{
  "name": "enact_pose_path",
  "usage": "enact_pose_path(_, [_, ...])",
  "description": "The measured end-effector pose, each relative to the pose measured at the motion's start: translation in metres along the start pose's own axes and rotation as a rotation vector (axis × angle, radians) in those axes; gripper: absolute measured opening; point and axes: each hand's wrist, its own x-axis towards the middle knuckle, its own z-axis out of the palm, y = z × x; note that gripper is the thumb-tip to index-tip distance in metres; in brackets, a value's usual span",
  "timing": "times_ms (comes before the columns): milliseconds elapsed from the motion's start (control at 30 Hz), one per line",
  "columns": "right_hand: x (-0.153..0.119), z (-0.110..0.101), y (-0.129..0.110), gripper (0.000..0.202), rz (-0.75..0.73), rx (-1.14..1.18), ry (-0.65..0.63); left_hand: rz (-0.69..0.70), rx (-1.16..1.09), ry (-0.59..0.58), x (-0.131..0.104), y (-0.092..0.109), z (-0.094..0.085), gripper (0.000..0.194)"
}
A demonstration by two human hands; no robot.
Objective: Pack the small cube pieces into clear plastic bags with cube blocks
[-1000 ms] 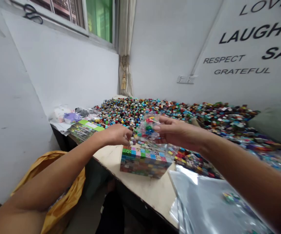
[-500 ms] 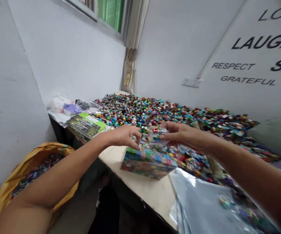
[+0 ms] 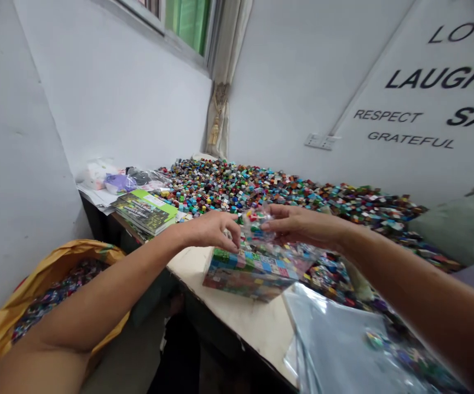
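A clear bag point(image 3: 257, 223) with small colourful pieces hangs from the fingertips of my right hand point(image 3: 298, 225), above the near part of the pile. My left hand point(image 3: 218, 231) is just left of that bag, thumb and forefinger curled at the top edge of a clear plastic sleeve; what the fingers pinch is too small to make out. Below both hands a printed box point(image 3: 247, 276) in colourful blocks lies inside the clear sleeve on the pale table point(image 3: 220, 298).
Small colourful blocks point(image 3: 302, 191) heap across the table to the wall. Clear plastic sleeves point(image 3: 335, 339) lie at the front right. Green booklets point(image 3: 146, 210) and bagged items point(image 3: 120, 183) sit at the left. A yellow sack point(image 3: 52, 262) with pieces stands on the floor.
My right hand has moved left with the small bag, closer to my left hand. The left hand and the box have hardly moved.
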Motion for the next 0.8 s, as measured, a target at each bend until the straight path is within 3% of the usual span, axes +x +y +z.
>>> enact_pose_path(133, [0.003, 0.010, 0.005, 0.029, -0.097, -0.464, 0.049, -0.032, -0.017, 0.035, 0.000, -0.001, 0.002, 0.007])
enact_pose_path(233, [0.007, 0.014, 0.009, 0.025, -0.170, -0.658, 0.035, -0.021, -0.043, 0.045, -0.001, -0.001, 0.002, 0.006])
enact_pose_path(333, [0.015, 0.015, 0.018, 0.028, -0.139, -0.797, 0.045, 0.002, -0.113, 0.060, -0.002, -0.005, 0.003, 0.007])
enact_pose_path(400, [0.021, 0.020, 0.025, 0.037, -0.096, -0.907, 0.133, 0.032, -0.166, 0.151, -0.004, -0.011, 0.008, 0.019])
enact_pose_path(500, [0.022, 0.037, 0.029, 0.038, -0.061, -1.089, 0.265, 0.076, -0.247, 0.386, -0.008, -0.026, 0.028, 0.065])
enact_pose_path(600, [0.019, 0.062, 0.026, 0.028, -0.074, -1.281, 0.344, -0.034, -0.392, 0.475, -0.009, -0.045, 0.059, 0.097])
enact_pose_path(700, [0.016, 0.079, 0.026, 0.026, -0.060, -1.360, 0.326, -0.170, -0.548, 0.467, -0.010, -0.055, 0.084, 0.093])
enact_pose_path(800, [0.013, 0.078, 0.037, 0.034, -0.087, -1.327, 0.246, -0.190, -0.519, 0.464, -0.012, -0.055, 0.092, 0.084])
